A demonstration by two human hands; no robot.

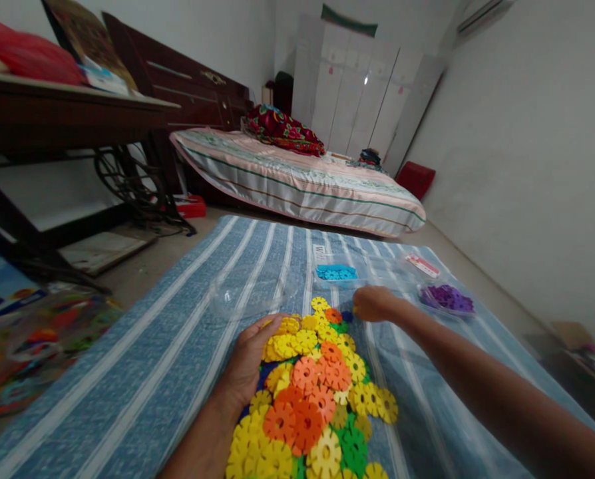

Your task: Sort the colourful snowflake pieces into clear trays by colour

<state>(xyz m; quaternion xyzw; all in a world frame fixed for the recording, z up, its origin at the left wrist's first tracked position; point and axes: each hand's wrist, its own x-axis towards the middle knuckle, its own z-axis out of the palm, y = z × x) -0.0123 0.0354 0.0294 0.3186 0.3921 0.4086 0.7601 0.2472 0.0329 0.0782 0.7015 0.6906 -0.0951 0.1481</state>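
A heap of plastic snowflake discs (pixel 312 399), yellow, orange and green, lies on a blue striped mat (pixel 142 372) on the floor, nearest the camera and cut off by the lower edge. The left hand (pixel 250 362) rests flat on the heap's left side, fingers spread loosely over yellow pieces, gripping nothing that can be made out. The right hand (pixel 372 303) reaches past the heap's far end, fingers curled in close; whether it pinches a disc cannot be told. Beyond it, a clear bag (pixel 336 273) holds blue discs, and to the right another clear bag (pixel 447 299) holds purple ones. A third transparent bag (pixel 242 293), hard to make out, lies left of the heap. Farther back stands a bed (pixel 297 179) with striped sheets, then white wardrobes (pixel 362 86).
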